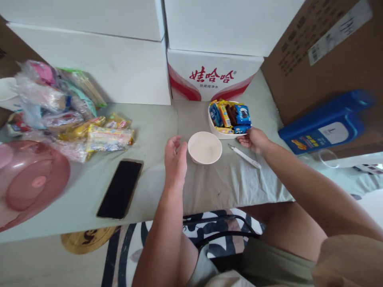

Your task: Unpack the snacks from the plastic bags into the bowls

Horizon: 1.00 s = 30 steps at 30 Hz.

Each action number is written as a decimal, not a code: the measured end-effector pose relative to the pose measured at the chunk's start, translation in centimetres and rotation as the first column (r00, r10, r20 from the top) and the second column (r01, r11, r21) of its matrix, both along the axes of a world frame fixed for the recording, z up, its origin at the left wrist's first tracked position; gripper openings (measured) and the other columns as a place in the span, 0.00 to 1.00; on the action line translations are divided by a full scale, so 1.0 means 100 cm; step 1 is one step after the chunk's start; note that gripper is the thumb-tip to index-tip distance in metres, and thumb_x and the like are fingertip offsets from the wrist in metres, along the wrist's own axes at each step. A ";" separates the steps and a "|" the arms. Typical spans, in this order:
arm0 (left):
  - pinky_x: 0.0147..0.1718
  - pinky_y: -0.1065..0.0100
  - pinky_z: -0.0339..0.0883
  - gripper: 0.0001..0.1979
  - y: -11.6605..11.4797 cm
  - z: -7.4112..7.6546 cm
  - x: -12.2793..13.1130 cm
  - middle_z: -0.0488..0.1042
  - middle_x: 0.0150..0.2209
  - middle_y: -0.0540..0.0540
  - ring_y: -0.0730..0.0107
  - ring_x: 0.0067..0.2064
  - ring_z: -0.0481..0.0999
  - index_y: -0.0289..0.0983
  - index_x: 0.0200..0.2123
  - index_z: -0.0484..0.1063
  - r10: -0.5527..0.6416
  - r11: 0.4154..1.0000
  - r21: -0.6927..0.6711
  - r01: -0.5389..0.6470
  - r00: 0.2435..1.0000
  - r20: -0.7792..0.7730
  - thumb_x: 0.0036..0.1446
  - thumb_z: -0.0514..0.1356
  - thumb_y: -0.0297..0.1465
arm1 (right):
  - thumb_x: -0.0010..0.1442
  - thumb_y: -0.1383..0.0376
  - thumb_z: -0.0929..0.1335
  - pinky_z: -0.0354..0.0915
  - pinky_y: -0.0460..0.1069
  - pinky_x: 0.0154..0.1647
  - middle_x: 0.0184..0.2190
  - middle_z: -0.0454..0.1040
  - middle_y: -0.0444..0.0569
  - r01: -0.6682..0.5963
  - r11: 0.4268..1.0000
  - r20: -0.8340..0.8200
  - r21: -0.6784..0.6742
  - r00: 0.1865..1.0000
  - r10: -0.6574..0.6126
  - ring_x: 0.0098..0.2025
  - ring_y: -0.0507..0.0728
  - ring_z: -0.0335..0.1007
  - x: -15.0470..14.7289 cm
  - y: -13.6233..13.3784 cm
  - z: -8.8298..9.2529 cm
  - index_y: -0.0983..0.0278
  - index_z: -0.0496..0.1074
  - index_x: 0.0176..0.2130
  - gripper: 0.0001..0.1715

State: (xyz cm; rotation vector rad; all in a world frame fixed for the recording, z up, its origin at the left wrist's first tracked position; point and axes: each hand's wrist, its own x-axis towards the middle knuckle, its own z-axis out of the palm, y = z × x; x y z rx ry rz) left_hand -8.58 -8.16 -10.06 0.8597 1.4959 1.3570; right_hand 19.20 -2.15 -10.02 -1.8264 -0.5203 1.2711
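My left hand hovers just left of an empty white bowl, fingers loosely curled and apart, holding nothing. My right hand grips the near rim of a second white bowl that is filled with several wrapped snacks in blue and yellow packets. A white pen lies on the grey cloth surface just below my right hand.
A black phone lies face up at the left front. Bagged snacks pile at the left, beside a pink lid. White boxes and a red-lettered carton line the back. A blue box leans on cardboard at right.
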 end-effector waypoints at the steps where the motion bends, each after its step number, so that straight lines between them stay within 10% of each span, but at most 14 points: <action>1: 0.59 0.56 0.67 0.15 0.001 0.000 0.002 0.76 0.50 0.43 0.57 0.58 0.74 0.41 0.46 0.75 -0.001 1.000 -0.002 0.001 1.000 0.004 0.55 0.64 0.37 | 0.66 0.73 0.61 0.67 0.41 0.19 0.18 0.73 0.48 0.054 0.999 -0.001 -0.004 0.999 -0.054 0.17 0.49 0.67 0.013 -0.005 0.000 0.66 0.69 0.34 0.10; 8: 0.57 0.58 0.66 0.18 0.011 0.002 0.009 0.76 0.49 0.45 0.58 0.57 0.74 0.42 0.45 0.76 0.063 0.998 -0.034 -0.060 0.992 0.108 0.51 0.64 0.40 | 0.69 0.71 0.60 0.72 0.41 0.24 0.19 0.68 0.42 0.375 0.918 -0.035 0.126 0.927 -0.374 0.19 0.47 0.67 0.065 0.004 -0.002 0.63 0.64 0.32 0.13; 15: 0.53 0.61 0.65 0.18 0.017 0.001 0.009 0.76 0.49 0.45 0.61 0.54 0.75 0.42 0.44 0.76 0.124 0.992 -0.013 -0.123 0.986 0.113 0.50 0.64 0.41 | 0.67 0.73 0.64 0.70 0.40 0.28 0.23 0.65 0.37 0.402 0.872 0.034 0.280 0.904 -0.427 0.25 0.46 0.67 0.089 0.059 -0.014 0.62 0.63 0.31 0.12; 21: 0.52 0.61 0.66 0.17 0.027 -0.006 0.005 0.76 0.45 0.47 0.63 0.50 0.75 0.41 0.41 0.76 0.181 0.983 -0.054 -0.177 0.981 0.067 0.46 0.66 0.40 | 0.70 0.71 0.61 0.72 0.45 0.35 0.25 0.69 0.42 0.224 0.931 0.226 0.290 0.929 -0.294 0.31 0.49 0.70 0.108 0.126 -0.026 0.61 0.63 0.26 0.19; 25: 0.52 0.59 0.68 0.15 0.034 -0.009 0.000 0.76 0.45 0.48 0.62 0.49 0.76 0.42 0.39 0.75 0.205 0.977 -0.067 -0.202 0.978 0.030 0.47 0.65 0.39 | 0.68 0.69 0.66 0.72 0.51 0.54 0.41 0.80 0.44 -0.046 0.959 0.431 0.281 0.899 -0.083 0.54 0.53 0.72 0.104 0.164 -0.032 0.58 0.71 0.33 0.10; 30: 0.53 0.54 0.69 0.12 0.040 -0.015 -0.004 0.76 0.45 0.47 0.57 0.51 0.77 0.43 0.41 0.75 0.148 0.987 -0.061 -0.148 0.989 0.004 0.54 0.64 0.39 | 0.62 0.66 0.71 0.45 0.63 0.76 0.64 0.72 0.52 -0.376 0.913 0.663 0.158 0.726 0.184 0.77 0.63 0.50 0.091 0.161 -0.038 0.66 0.77 0.44 0.09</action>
